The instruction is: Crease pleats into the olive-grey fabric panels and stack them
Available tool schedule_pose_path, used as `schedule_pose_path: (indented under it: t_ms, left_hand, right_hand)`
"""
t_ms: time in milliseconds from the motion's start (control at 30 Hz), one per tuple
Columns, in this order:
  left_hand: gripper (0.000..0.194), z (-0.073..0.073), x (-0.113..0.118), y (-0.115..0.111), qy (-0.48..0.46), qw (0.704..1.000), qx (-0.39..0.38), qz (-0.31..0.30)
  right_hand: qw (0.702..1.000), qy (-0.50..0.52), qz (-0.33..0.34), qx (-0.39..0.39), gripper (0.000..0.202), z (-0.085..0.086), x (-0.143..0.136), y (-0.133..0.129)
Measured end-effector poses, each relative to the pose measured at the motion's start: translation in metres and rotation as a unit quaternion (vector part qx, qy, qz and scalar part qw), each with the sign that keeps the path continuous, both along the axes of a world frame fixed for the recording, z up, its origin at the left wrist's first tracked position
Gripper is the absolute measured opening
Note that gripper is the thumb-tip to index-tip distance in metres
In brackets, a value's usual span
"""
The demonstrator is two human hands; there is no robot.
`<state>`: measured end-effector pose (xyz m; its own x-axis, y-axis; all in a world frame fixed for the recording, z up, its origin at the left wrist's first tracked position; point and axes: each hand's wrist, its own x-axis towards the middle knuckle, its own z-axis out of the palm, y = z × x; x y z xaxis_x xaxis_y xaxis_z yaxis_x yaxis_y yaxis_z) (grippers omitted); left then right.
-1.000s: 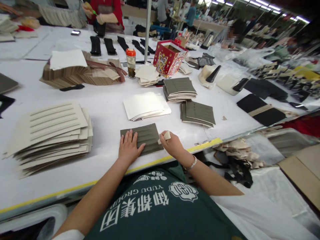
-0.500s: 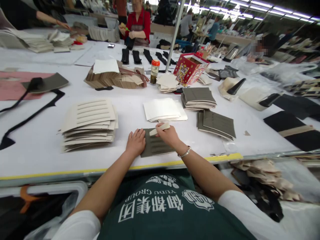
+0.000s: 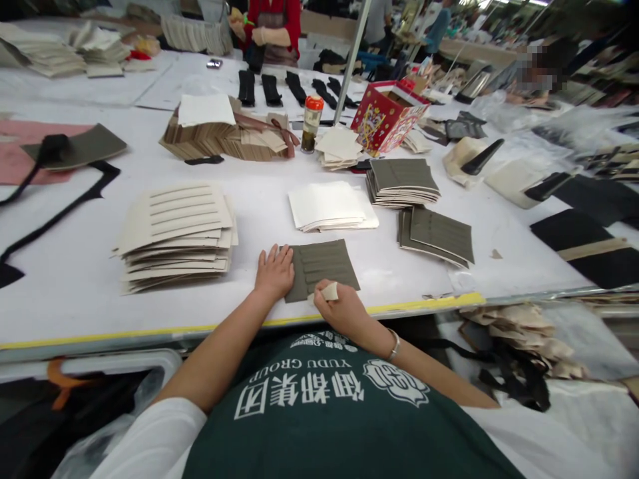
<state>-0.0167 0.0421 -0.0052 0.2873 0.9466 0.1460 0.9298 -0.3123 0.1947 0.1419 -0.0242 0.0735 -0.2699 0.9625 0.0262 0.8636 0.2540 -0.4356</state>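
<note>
A dark olive-grey panel (image 3: pixel 324 261) with raised parallel ribs lies flat on the table before me. My left hand (image 3: pixel 276 271) rests on its left edge, fingers stretched out and spread. My right hand (image 3: pixel 343 307) is closed around a flat cream-coloured hand tool (image 3: pixel 329 291); its exact kind is hard to make out. The tool's tip is at the panel's near edge, by the table's front. Beyond the panel lies a stack of white sheets (image 3: pixel 327 206). To the left stands a tall stack of cream ribbed panels (image 3: pixel 182 233).
Olive-grey panels lie in two stacks, one nearer (image 3: pixel 439 234) and one farther (image 3: pixel 403 179). Farther back are a jar with a red lid (image 3: pixel 311 125), a red patterned box (image 3: pixel 387 120) and a metal pole (image 3: pixel 353 60). A co-worker in red (image 3: pixel 273 30) stands across the table.
My right hand has drawn the cream tool toward me, from the panel's far edge to its near edge. My left hand stays on the panel. The camera view has tilted down slightly.
</note>
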Motion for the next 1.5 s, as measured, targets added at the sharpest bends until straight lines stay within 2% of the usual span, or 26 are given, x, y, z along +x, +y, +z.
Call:
schedule_pose_path:
  t_ms: [100,200,300,433,500,533,600,667,733,767,800,833,900,967,1000,1100,1233,1367,1500]
  left_hand:
    - [0.046,0.004,-0.004,-0.001,0.016,1.000,-0.002,-0.009]
    - [0.047,0.016,0.004,-0.003,0.016,1.000,0.018,-0.002]
    - [0.050,0.029,0.041,-0.003,-0.005,0.999,0.037,-0.022]
    - [0.059,0.032,0.116,-0.001,-0.001,0.994,-0.031,-0.102]
    - [0.064,0.027,0.137,0.000,0.019,0.989,-0.074,-0.124]
    - [0.065,0.025,0.139,0.000,0.028,0.986,-0.088,-0.137]
    - [0.063,0.024,0.123,-0.003,0.041,0.976,-0.100,-0.187]
    - [0.058,0.027,0.090,-0.011,0.042,0.955,-0.109,-0.272]
    - [0.053,0.034,0.054,-0.023,0.029,0.921,-0.128,-0.367]
    - [0.051,0.037,0.040,-0.030,0.018,0.908,-0.136,-0.397]
    - [0.050,0.038,0.029,-0.036,0.006,0.906,-0.134,-0.401]
    - [0.049,0.039,0.022,-0.042,-0.006,0.918,-0.123,-0.378]
    - [0.051,0.035,0.019,-0.049,-0.020,0.958,-0.082,-0.273]
    - [0.056,0.026,0.023,-0.051,-0.015,0.983,-0.047,-0.175]
    - [0.057,0.021,0.026,-0.051,-0.008,0.988,-0.037,-0.152]
    - [0.056,0.011,0.028,-0.051,0.007,0.988,-0.026,-0.153]
    - [0.056,0.011,0.025,-0.050,0.005,0.986,-0.025,-0.166]
    - [0.055,0.012,0.024,-0.050,-0.005,0.986,-0.020,-0.164]
    - [0.055,0.011,0.024,-0.050,-0.011,0.986,-0.023,-0.163]
  right_hand:
    - [0.993,0.099,-0.030,-0.050,0.023,-0.001,0.028,-0.022]
    - [0.975,0.156,-0.152,-0.031,0.026,-0.002,0.074,-0.028]
    - [0.962,0.125,-0.239,0.044,0.027,-0.008,0.118,-0.031]
    - [0.961,0.149,-0.232,0.035,0.025,-0.021,0.142,-0.034]
    - [0.956,0.175,-0.234,0.013,0.023,-0.025,0.146,-0.035]
    - [0.954,0.186,-0.235,-0.002,0.022,-0.025,0.149,-0.035]
    - [0.949,0.208,-0.236,-0.036,0.023,-0.024,0.155,-0.036]
    - [0.939,0.244,-0.232,-0.065,0.028,-0.019,0.161,-0.035]
    - [0.929,0.288,-0.220,-0.075,0.034,-0.014,0.161,-0.029]
    - [0.926,0.307,-0.207,-0.072,0.036,-0.011,0.157,-0.024]
    - [0.926,0.320,-0.187,-0.070,0.037,-0.008,0.151,-0.017]
    - [0.929,0.327,-0.162,-0.068,0.037,-0.005,0.142,-0.010]
    - [0.941,0.317,-0.099,-0.064,0.033,-0.001,0.120,0.006]
    - [0.965,0.256,-0.017,-0.060,0.026,0.001,0.097,0.022]
    - [0.977,0.206,0.022,-0.057,0.023,0.000,0.087,0.030]
    - [0.995,0.041,0.088,-0.024,0.022,-0.003,0.063,0.054]
    - [0.994,-0.056,0.089,0.034,0.023,-0.006,0.040,0.090]
    - [0.997,-0.037,0.044,0.051,0.023,-0.007,0.034,0.116]
    - [0.998,0.054,0.017,0.028,0.025,-0.010,0.036,0.118]
